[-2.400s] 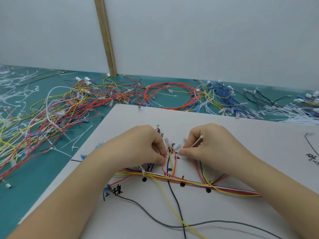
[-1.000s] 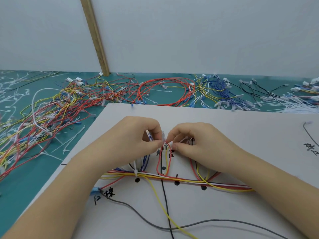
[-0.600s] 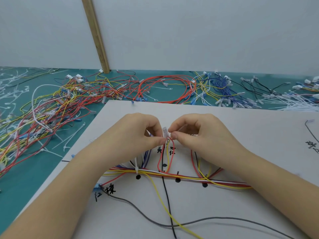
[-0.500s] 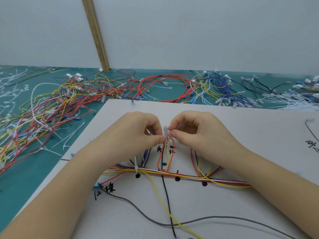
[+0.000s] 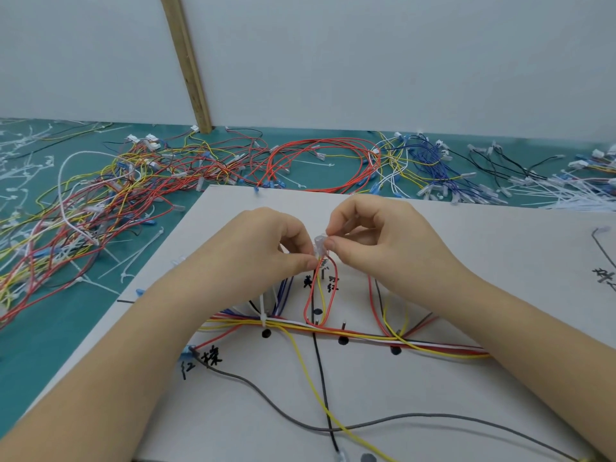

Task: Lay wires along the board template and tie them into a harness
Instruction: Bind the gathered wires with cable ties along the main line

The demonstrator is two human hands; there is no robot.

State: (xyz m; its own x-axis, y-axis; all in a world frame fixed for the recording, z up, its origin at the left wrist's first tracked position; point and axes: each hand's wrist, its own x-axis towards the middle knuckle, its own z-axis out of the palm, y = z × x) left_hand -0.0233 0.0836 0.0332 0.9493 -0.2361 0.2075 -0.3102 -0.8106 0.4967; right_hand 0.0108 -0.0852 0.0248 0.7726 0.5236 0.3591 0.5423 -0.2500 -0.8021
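A white template board (image 5: 433,388) with black marks and handwritten labels lies in front of me. Across it runs a bundle of red, yellow and white wires (image 5: 366,336), bound by a white cable tie (image 5: 263,311) at its left. A red and yellow wire loop (image 5: 318,295) rises from the bundle to small clear connectors (image 5: 319,245). My left hand (image 5: 263,255) and my right hand (image 5: 376,241) meet above the loop, and both pinch those connectors between thumb and forefinger. Grey, black and yellow wires trail toward the board's near edge.
Loose red, yellow, white and blue wires (image 5: 133,188) are heaped on the green mat (image 5: 50,328) left of and behind the board. White cable ties (image 5: 566,191) lie at the far right. A wooden strip (image 5: 186,61) leans against the white wall.
My right hand earlier held a white cable tie over the loop. Both hands then closed together on the connectors at the loop's top and have lifted them slightly.
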